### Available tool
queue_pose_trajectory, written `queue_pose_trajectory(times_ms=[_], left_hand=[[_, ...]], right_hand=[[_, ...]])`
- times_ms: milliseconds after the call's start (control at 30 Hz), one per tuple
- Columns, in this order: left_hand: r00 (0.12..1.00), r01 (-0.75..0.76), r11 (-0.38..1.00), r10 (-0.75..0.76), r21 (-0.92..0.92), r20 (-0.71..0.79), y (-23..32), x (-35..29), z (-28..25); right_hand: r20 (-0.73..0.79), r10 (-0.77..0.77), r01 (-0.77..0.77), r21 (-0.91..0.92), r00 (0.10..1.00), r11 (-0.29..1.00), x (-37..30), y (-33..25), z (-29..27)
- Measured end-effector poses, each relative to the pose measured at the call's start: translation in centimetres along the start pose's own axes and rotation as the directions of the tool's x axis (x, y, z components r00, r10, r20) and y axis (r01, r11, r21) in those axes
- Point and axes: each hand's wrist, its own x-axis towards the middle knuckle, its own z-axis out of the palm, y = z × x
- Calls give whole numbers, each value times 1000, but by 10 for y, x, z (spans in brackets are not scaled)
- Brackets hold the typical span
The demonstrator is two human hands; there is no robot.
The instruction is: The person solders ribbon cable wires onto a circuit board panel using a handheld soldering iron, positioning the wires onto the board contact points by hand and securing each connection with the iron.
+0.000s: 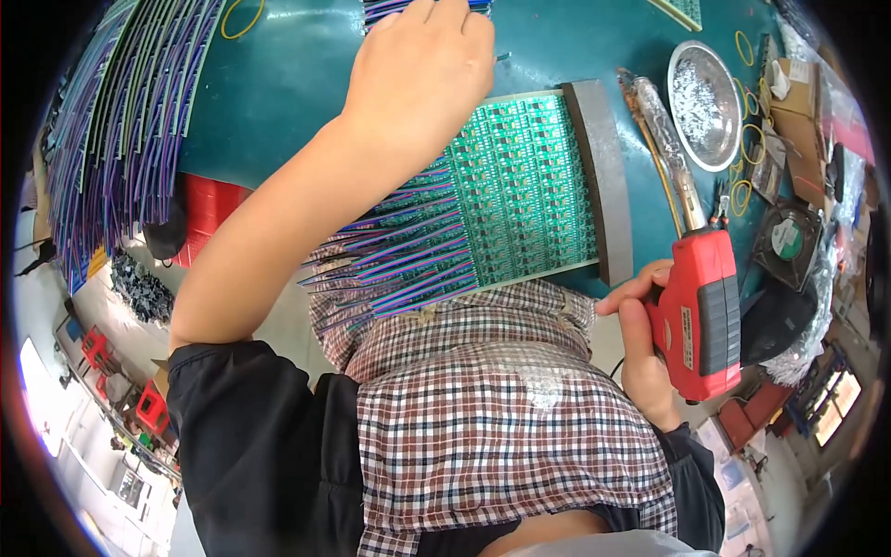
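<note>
At the table's near right edge, the right hand [644, 369] is wrapped firmly around a red-and-black plastic pistol-shaped tool [694, 311], whose silvery barrel points toward the far side; the tool's body hides part of that hand. At the far edge, the left hand [432, 70] is bent over a bundle of blue and purple wires [385, 13]; its fingertips are out of sight, so I can't tell whether they are pinched together.

Between the hands, on the near side of the green table [269, 102], lies a green rectangular circuit-board panel [524, 186], with a dark grey straight bar [600, 176] along its right side and purple-blue wires [422, 246] over its left part. The left forearm covers some of those wires, and the far bundle is cut off by the view.

Farther right sits a round metal bowl [726, 137] of white bits [694, 104]. A pale label [687, 339] on the tool and a round one [787, 239] on a black square fan [767, 265] are too small to read.
</note>
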Motion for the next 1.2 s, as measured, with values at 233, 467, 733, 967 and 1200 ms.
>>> queue_pose_trajectory(times_ms=[233, 467, 733, 967, 1200], left_hand=[[967, 256, 831, -221, -495, 130, 17, -18, -19], [834, 547, 631, -356, -550, 421, 31, -37, -35], [855, 515, 719, -393, -467, 338, 32, -36, -29], [817, 575, 634, -408, -517, 407, 35, -30, -22], [822, 566, 653, -398, -503, 408, 36, -29, -22]], right_hand=[[-22, 57, -51, 209, 998, 977, -13, 10, -6], [140, 113, -120, 42, 984, 992, -26, 23, -23], [88, 92, -84, -86, 992, 993, -18, 27, -13], [21, 116, -113, -95, 993, 989, -16, 32, -13], [61, 59, -56, -52, 996, 997, -10, 32, -12]])
